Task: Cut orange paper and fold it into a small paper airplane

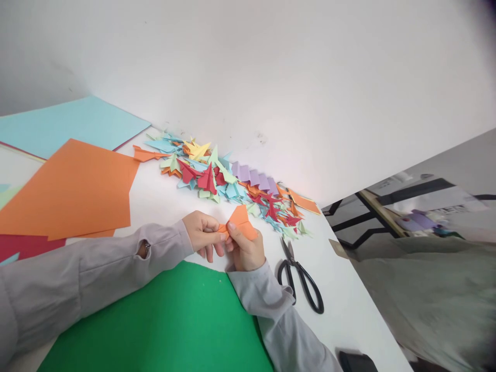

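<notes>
Both of my hands hold one small folded orange paper piece point(241, 221) just above the white table point(341, 289). My left hand point(202, 233) pinches its left end with closed fingers. My right hand point(245, 247) grips its right side, thumb pressed on top. Both arms wear grey sleeves. Behind the hands, a long pile of folded paper shapes point(228, 181) in red, blue, yellow, green and purple runs along the wall.
Black scissors point(300, 276) lie shut to the right of my right hand. A green sheet point(170, 325) lies under my forearms. A large orange sheet point(73, 191), a light blue sheet point(73, 124) and a red sheet point(19, 245) lie left. A dark object point(356, 361) sits at the table's near right edge.
</notes>
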The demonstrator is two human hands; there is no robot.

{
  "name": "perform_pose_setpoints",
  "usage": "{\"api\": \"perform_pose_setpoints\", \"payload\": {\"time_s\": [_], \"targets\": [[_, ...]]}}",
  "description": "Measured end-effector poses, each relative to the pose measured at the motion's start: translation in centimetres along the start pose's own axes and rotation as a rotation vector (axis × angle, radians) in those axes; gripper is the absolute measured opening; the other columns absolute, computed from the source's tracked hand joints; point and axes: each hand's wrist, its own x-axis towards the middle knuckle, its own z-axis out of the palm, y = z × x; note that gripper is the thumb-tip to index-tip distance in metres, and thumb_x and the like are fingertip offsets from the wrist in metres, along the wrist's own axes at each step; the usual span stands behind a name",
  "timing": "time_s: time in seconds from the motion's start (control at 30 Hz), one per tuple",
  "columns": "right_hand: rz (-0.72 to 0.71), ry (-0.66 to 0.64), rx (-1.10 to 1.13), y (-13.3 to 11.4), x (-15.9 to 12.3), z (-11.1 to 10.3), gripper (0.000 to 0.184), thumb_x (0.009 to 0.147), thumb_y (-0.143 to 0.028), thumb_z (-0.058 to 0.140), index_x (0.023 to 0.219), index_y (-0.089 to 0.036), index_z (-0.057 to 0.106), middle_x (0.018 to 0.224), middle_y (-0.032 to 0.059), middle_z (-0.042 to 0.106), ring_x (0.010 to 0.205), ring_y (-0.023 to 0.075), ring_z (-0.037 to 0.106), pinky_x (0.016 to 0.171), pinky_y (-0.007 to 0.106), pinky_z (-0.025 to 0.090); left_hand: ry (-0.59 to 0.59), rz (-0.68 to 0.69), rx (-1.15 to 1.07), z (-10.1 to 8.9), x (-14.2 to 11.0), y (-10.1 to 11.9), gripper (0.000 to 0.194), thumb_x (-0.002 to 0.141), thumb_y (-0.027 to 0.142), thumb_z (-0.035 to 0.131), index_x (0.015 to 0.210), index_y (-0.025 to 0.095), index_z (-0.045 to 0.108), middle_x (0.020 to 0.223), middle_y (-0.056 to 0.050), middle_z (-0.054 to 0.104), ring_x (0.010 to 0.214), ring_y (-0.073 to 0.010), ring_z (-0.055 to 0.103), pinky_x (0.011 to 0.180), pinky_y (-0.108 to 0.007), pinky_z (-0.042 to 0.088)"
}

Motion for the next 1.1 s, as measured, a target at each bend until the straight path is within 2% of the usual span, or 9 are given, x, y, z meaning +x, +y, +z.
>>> {"api": "perform_pose_setpoints", "payload": {"time_s": [0.27, 0.43, 0.67, 0.8, 0.9, 1.1], "targets": [[0.036, -0.012, 0.051, -0.8, -0.1, 0.5, 0.043, 0.068, -0.044, 0.065, 0.037, -0.015, 0.054, 0.032, -0.0017, 0.047, 0.032, 0.0079, 0.042, 0.037, 0.023, 0.027, 0.014, 0.025, -0.019, 0.1, -0.1, 0.0, 0.018, 0.068, 0.028, 0.057, 0.064, 0.011, 0.059, 0.053, -0.001, 0.063, 0.035, -0.0085, 0.055, 0.034, -0.016, 0.037], [0.050, 0.051, 0.146, -0.9, 0.1, 0.6, 0.033, 0.058, -0.039, 0.073, 0.043, -0.015, 0.055, 0.035, -0.0039, 0.048, 0.032, 0.0061, 0.039, 0.036, 0.021, 0.025, 0.094, 0.041, -0.042, 0.1, -0.1, 0.1, 0.016, 0.068, 0.025, 0.058, 0.061, 0.011, 0.059, 0.050, 0.000, 0.062, 0.035, -0.0086, 0.055, 0.033, -0.016, 0.038], [0.074, -0.012, 0.218, -1.1, 0.1, 0.4, 0.031, 0.061, -0.038, 0.071, 0.046, -0.014, 0.059, 0.040, -0.0013, 0.053, 0.038, 0.0073, 0.046, 0.041, 0.021, 0.032, 0.200, 0.043, -0.126, -0.4, 0.1, 0.5, 0.014, 0.067, 0.020, 0.059, 0.056, 0.011, 0.058, 0.047, 0.000, 0.061, 0.033, -0.0083, 0.053, 0.032, -0.016, 0.039], [0.119, -0.001, 0.227, -1.3, 0.1, 0.4, 0.030, 0.060, -0.040, 0.071, 0.049, -0.013, 0.064, 0.044, 0.0023, 0.059, 0.038, 0.0091, 0.049, 0.040, 0.023, 0.035, 0.234, 0.001, -0.185, -0.8, 0.5, 0.6, 0.015, 0.064, 0.020, 0.063, 0.054, 0.011, 0.057, 0.043, 0.000, 0.060, 0.031, -0.0108, 0.053, 0.030, -0.017, 0.038], [0.135, 0.023, 0.241, -1.3, 0.1, 0.4, 0.028, 0.057, -0.038, 0.073, 0.050, -0.013, 0.065, 0.046, 0.0037, 0.061, 0.037, 0.0097, 0.049, 0.039, 0.023, 0.035, 0.245, -0.015, -0.219, -1.0, 0.8, 0.5, 0.017, 0.060, 0.022, 0.067, 0.053, 0.011, 0.057, 0.042, 0.000, 0.059, 0.029, -0.0111, 0.052, 0.029, -0.019, 0.039], [0.093, 0.023, 0.213, -1.2, -0.1, 0.5, 0.026, 0.058, -0.037, 0.072, 0.051, -0.013, 0.066, 0.046, 0.0036, 0.062, 0.038, 0.0104, 0.050, 0.039, 0.023, 0.037, 0.305, 0.063, -0.323, -1.4, 1.4, -0.3, 0.028, 0.050, 0.032, 0.076, 0.057, 0.012, 0.059, 0.046, 0.001, 0.060, 0.028, -0.0083, 0.048, 0.027, -0.018, 0.034]]}}
